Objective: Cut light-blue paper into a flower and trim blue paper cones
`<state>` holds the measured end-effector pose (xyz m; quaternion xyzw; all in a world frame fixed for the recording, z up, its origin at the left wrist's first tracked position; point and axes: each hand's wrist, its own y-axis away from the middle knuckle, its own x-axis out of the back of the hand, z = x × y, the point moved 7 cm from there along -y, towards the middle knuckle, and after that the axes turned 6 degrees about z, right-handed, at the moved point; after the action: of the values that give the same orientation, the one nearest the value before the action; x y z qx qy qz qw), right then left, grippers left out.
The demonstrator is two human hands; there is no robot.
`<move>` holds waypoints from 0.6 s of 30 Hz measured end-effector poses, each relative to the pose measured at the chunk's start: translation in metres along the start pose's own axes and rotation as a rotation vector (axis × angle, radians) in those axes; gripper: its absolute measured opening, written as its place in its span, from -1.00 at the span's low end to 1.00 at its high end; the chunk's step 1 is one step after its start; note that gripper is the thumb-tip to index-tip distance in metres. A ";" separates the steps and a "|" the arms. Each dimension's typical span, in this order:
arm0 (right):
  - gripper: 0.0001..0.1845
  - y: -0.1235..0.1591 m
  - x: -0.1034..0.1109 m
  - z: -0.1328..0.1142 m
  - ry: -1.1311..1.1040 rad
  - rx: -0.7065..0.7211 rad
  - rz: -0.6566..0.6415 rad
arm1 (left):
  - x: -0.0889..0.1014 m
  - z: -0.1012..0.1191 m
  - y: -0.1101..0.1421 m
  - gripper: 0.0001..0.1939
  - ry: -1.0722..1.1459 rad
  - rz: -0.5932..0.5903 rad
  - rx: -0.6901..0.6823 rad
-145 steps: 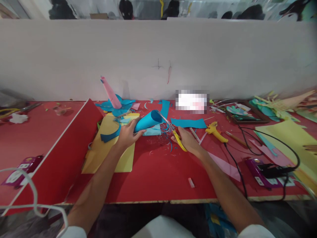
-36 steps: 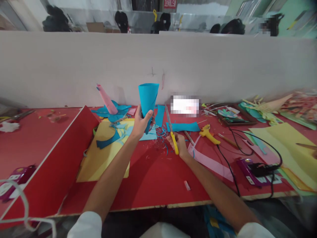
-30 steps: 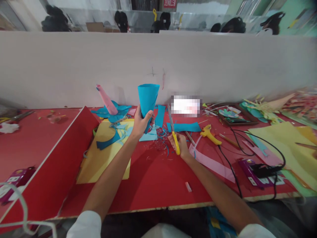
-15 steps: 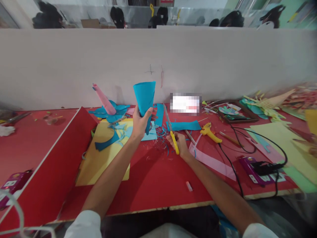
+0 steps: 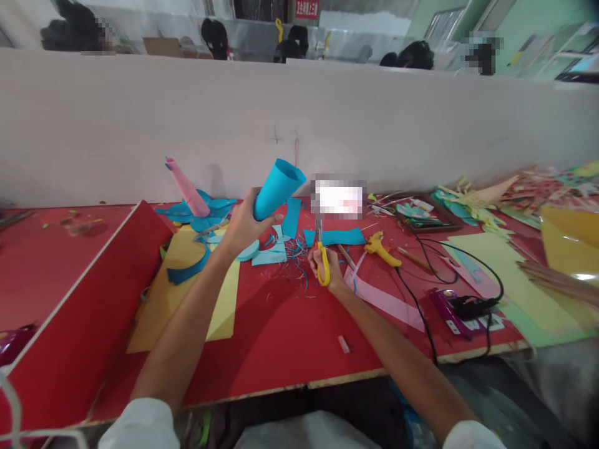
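Two bare hands work above a red table [image 5: 281, 365], seen from my distant post through the head camera. The left hand [image 5: 246, 223] is wrapped around a rolled blue paper tube [image 5: 274, 193], its fingers curled behind the paper and its thumb along the near side. The right hand [image 5: 333, 267] grips yellow-handled scissors [image 5: 324, 274], blades pointing away from the wearer; from this angle I cannot tell how far the blades are parted.

The tube is held clear of the tabletop, its long axis tilted, running from the left palm up and to the right. Its hollow mouth faces up and rightward, toward the scissors' side, while its lower end is hidden in the left hand. From the right hand, the tube lies to the left and farther off; the left hand is the nearer, already on it. By my reading, the relation that counts is mouth to blade tips: near each other, yet apart, with the mouth up and to the left of the metal.

Below, between the hands, fine paper shreds [image 5: 296, 249] litter the surface. A flat blue strip [image 5: 344, 237] lies just beyond the right hand, and a yellow glue gun [image 5: 382, 249] rests to its right. Farther left, a pink paper cone [image 5: 187, 187] leans over blue paper petals [image 5: 218, 207].
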<state>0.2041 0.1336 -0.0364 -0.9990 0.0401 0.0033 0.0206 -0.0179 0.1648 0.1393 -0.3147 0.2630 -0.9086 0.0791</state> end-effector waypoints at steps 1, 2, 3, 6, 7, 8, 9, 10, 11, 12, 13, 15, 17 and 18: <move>-0.17 -0.001 -0.001 -0.003 -0.040 0.012 -0.005 | 0.004 0.003 -0.001 -0.30 -0.135 -0.036 -0.041; -0.13 -0.002 -0.001 -0.006 -0.068 0.033 -0.014 | 0.008 0.006 -0.001 -0.28 -0.263 -0.075 -0.072; -0.10 -0.004 0.000 -0.009 -0.078 0.044 -0.025 | 0.011 0.009 -0.002 -0.28 -0.379 -0.111 -0.102; -0.12 -0.007 0.006 -0.014 -0.071 0.047 -0.056 | 0.014 0.017 -0.001 -0.34 -0.591 -0.190 -0.180; -0.13 -0.007 0.009 -0.015 -0.059 0.042 -0.068 | 0.015 0.019 0.000 -0.35 -0.631 -0.202 -0.196; -0.12 -0.006 0.011 -0.016 -0.024 0.028 -0.089 | 0.014 0.020 0.001 -0.36 -0.661 -0.209 -0.208; -0.11 -0.005 0.013 -0.017 0.011 0.022 -0.107 | 0.014 0.020 0.001 -0.37 -0.685 -0.212 -0.218; -0.11 -0.004 0.015 -0.020 0.039 0.024 -0.110 | 0.013 0.020 0.002 -0.38 -0.702 -0.213 -0.229; -0.12 -0.003 0.017 -0.022 0.056 0.022 -0.106 | 0.011 0.020 0.003 -0.39 -0.711 -0.212 -0.240; -0.14 -0.002 0.019 -0.024 0.069 0.019 -0.110 | 0.010 0.019 0.003 -0.40 -0.713 -0.209 -0.251; -0.14 -0.001 0.019 -0.025 0.081 0.016 -0.117 | 0.009 0.019 0.004 -0.40 -0.711 -0.205 -0.262; -0.14 0.000 0.019 -0.026 0.103 0.014 -0.127 | 0.008 0.018 0.004 -0.41 -0.709 -0.200 -0.278; -0.15 0.000 0.019 -0.024 0.118 0.019 -0.129 | 0.007 0.018 0.005 -0.42 -0.715 -0.202 -0.284; -0.17 -0.001 0.019 -0.023 0.122 0.023 -0.129 | 0.007 0.019 0.005 -0.42 -0.721 -0.206 -0.285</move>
<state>0.2231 0.1317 -0.0138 -0.9975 -0.0233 -0.0595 0.0295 -0.0116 0.1500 0.1524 -0.6459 0.3089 -0.6974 0.0305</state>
